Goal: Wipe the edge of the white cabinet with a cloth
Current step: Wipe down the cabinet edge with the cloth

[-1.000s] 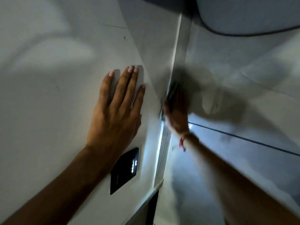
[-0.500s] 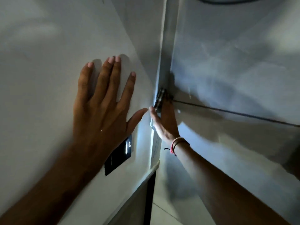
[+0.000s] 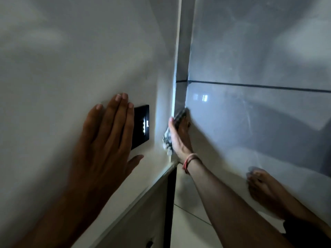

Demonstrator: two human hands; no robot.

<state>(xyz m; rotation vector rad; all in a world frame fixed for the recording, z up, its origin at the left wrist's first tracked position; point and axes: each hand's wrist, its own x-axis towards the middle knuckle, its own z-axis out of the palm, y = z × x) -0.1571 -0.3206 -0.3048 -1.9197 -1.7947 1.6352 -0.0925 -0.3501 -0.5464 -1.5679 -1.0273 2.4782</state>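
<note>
The white cabinet (image 3: pixel 75 59) fills the left half of the view, and its vertical edge (image 3: pixel 176 72) runs down the middle beside a glossy tiled wall. My left hand (image 3: pixel 109 140) lies flat on the cabinet's side, fingers together, holding nothing. My right hand (image 3: pixel 179 135) presses a patterned grey-and-white cloth (image 3: pixel 167 138) against the lower part of that edge, in the narrow gap by the wall. A red band circles the right wrist. Part of the cloth is hidden behind the hand.
A black panel (image 3: pixel 142 126) with small lit dots sits on the cabinet side just right of my left fingers. The tiled wall (image 3: pixel 259 113) closes the gap on the right. A bare foot (image 3: pixel 263 187) shows at lower right on the pale floor.
My right hand has slid the cloth down the cabinet edge, from about the dark grout line to near the cabinet's lower corner. The left hand has also shifted lower on the cabinet side.
</note>
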